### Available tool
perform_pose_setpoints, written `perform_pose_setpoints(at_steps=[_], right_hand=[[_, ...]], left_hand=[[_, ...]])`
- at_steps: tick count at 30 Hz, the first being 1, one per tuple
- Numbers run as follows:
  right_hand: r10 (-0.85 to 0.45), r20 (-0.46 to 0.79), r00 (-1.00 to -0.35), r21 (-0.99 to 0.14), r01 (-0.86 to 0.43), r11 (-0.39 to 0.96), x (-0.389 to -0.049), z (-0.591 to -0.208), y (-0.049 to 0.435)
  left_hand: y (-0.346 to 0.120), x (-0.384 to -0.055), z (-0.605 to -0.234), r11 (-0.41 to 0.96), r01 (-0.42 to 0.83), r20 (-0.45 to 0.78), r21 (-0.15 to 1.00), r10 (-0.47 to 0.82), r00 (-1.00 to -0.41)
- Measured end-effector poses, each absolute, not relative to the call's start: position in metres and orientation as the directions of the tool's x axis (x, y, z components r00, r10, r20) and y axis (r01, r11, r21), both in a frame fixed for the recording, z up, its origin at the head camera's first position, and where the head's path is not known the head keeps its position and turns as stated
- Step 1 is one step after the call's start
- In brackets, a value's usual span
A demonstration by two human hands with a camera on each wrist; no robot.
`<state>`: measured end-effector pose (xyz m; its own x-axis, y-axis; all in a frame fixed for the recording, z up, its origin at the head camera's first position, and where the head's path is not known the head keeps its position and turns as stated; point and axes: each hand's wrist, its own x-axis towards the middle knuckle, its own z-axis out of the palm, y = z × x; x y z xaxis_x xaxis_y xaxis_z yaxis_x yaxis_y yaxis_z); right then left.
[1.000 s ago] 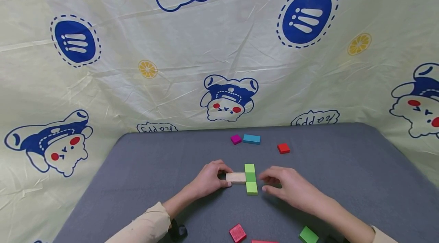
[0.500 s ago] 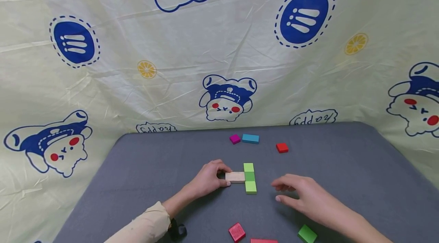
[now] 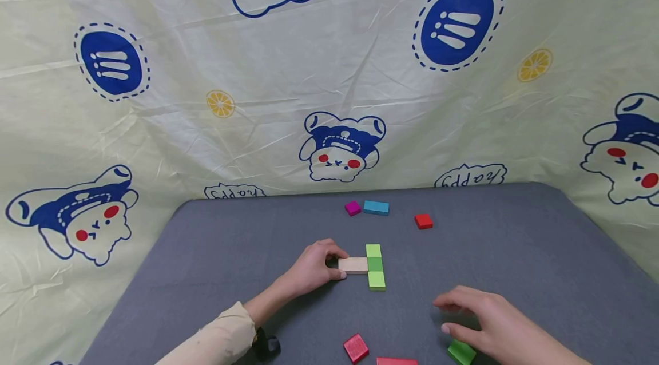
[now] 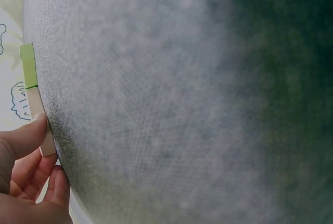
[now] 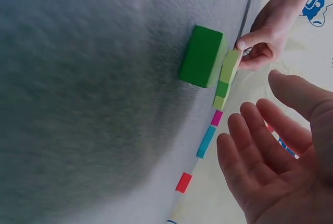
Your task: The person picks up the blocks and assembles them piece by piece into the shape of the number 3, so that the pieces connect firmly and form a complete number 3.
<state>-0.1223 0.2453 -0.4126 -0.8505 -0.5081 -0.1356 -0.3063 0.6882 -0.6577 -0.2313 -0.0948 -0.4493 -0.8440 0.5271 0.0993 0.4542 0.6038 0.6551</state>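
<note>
My left hand [image 3: 315, 265] pinches the left end of a plain wooden block [image 3: 353, 265] between thumb and fingers, flat on the table. Against that block's right end stands a short column of green blocks: a darker green one [image 3: 375, 264] in the middle, with a light green block [image 3: 373, 250] beyond it and another light green block [image 3: 377, 281] on the near side. My right hand [image 3: 489, 316] hovers with fingers spread, holding nothing, just above a loose green block [image 3: 461, 352]. In the right wrist view that green block [image 5: 202, 56] lies apart from the fingers.
At the back of the grey table [image 3: 247, 233] lie a magenta block [image 3: 352, 208], a blue block [image 3: 376, 207] and a red block [image 3: 424, 221]. Near the front edge are a pinkish-red block [image 3: 356, 348] and another red one [image 3: 396, 361], partly cut off. A printed curtain [image 3: 268, 67] hangs behind.
My right hand has moved away from the green column, toward the front right, and now partly covers the loose green block. The left hand keeps its pinch on the wooden block.
</note>
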Motion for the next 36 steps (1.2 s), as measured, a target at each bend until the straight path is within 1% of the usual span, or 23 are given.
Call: perform_pose_setpoints(at_steps=[3, 11, 17, 21, 24, 28, 31, 36], right_hand=[[-0.523, -0.141, -0.841, -0.661, -0.313, 0.682, -0.118, -0.419, 0.252], [-0.53, -0.214, -0.82, -0.713, -0.24, 0.659, -0.113, -0.431, 0.264], [-0.556, -0.192, -0.809, -0.714, -0.274, 0.645, -0.111, -0.44, 0.274], [-0.576, -0.149, -0.804, -0.724, -0.308, 0.617, -0.109, -0.449, 0.28], [-0.589, -0.092, -0.803, -0.714, -0.359, 0.601, -0.109, -0.458, 0.282], [-0.622, 0.044, -0.782, -0.697, -0.47, 0.541, -0.108, -0.47, 0.285], [-0.646, 0.14, -0.75, -0.677, -0.549, 0.491, -0.107, -0.475, 0.286], [-0.643, 0.224, -0.732, -0.641, -0.608, 0.469, -0.105, -0.477, 0.284]], left_hand=[[-0.095, -0.232, -0.45, 0.605, 0.455, 0.101, 0.654, 0.526, -0.844], [-0.094, -0.232, -0.449, 0.61, 0.45, 0.098, 0.653, 0.52, -0.848], [-0.093, -0.231, -0.448, 0.614, 0.44, 0.092, 0.655, 0.514, -0.853], [-0.093, -0.231, -0.448, 0.611, 0.444, 0.095, 0.655, 0.516, -0.851], [-0.093, -0.231, -0.448, 0.608, 0.446, 0.099, 0.657, 0.516, -0.851], [-0.093, -0.23, -0.448, 0.61, 0.442, 0.098, 0.658, 0.512, -0.853], [-0.094, -0.23, -0.448, 0.61, 0.439, 0.096, 0.66, 0.511, -0.854], [-0.093, -0.23, -0.448, 0.61, 0.439, 0.096, 0.66, 0.512, -0.854]])
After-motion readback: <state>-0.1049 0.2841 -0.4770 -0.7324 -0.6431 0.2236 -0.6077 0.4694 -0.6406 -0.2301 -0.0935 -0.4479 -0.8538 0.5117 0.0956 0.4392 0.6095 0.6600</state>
